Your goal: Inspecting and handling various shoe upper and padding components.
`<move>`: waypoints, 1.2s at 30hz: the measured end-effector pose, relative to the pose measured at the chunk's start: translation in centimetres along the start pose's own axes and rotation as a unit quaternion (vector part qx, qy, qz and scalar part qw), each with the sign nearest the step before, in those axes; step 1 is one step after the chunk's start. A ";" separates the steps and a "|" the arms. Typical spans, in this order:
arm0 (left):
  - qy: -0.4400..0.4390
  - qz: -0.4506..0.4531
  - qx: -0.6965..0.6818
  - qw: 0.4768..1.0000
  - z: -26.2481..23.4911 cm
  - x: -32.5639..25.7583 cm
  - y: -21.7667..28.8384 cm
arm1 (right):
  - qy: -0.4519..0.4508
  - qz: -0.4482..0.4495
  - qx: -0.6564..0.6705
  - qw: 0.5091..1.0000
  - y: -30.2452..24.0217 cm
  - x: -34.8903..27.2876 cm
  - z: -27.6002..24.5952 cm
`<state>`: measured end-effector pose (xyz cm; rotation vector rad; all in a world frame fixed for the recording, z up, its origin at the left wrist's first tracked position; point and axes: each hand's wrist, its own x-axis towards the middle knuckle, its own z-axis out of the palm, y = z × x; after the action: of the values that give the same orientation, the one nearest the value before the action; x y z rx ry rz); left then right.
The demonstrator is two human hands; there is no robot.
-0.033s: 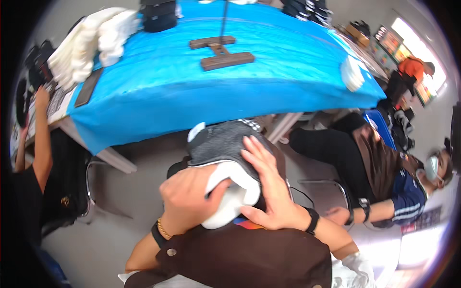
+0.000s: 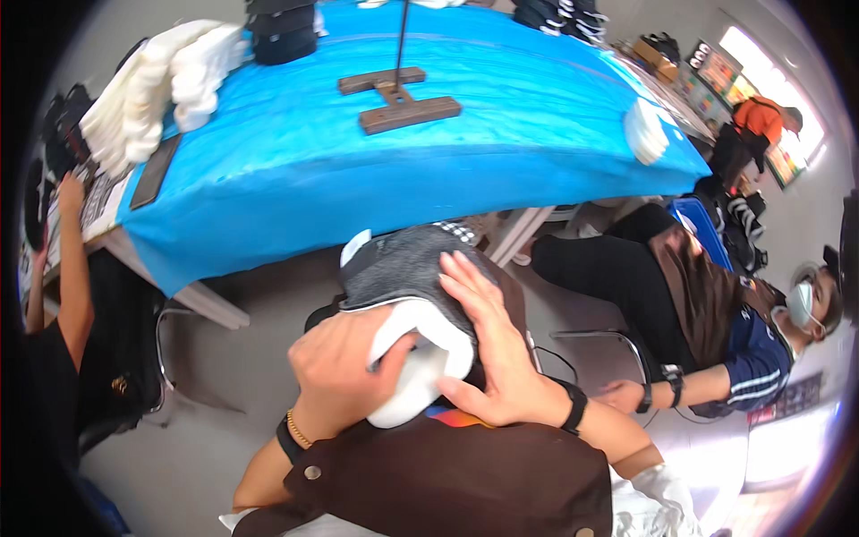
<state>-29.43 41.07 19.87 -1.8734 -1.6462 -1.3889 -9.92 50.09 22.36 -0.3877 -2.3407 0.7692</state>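
A dark grey fabric piece (image 2: 394, 259), shaped like a cap, with a checkered patch and a light tab, sits in front of me over my lap. A thick white insert (image 2: 416, 385) shows at its near opening. My left hand (image 2: 344, 362) is closed around the left side of the opening, with its thumb over the white rim. On the right side, my right hand (image 2: 492, 349) lies against the grey fabric, fingers stretched out, thumb beside the white insert. Part of the piece is hidden under both hands.
A blue-covered table (image 2: 295, 197) stands ahead, bearing a wooden stand (image 2: 407, 114), nested white forms (image 2: 134, 98) and a black stack (image 2: 284, 31). A seated co-worker (image 2: 761, 358) is at right, another person's arm (image 2: 76, 259) at left. A blue bin (image 2: 698, 224) stands beyond.
The whole view has shifted slightly, so the table and people appear a little further left. Both hands keep the same hold and place on the grey piece.
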 end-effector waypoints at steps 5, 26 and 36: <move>-0.015 0.003 -0.005 1.000 0.8 0.2 -0.8 | 0.089 0.038 0.150 0.984 1.4 -0.2 1.2; 0.038 0.060 0.046 0.996 1.6 -0.8 -1.1 | -0.075 0.040 -0.029 0.996 2.4 4.0 -0.5; 0.051 0.045 -0.019 0.997 1.3 -0.6 -0.9 | -0.010 0.061 -0.091 0.994 0.7 2.8 0.4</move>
<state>-29.58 41.96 18.41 -1.8405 -1.4777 -1.4624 -12.18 51.72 23.03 -0.6097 -2.4314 0.6200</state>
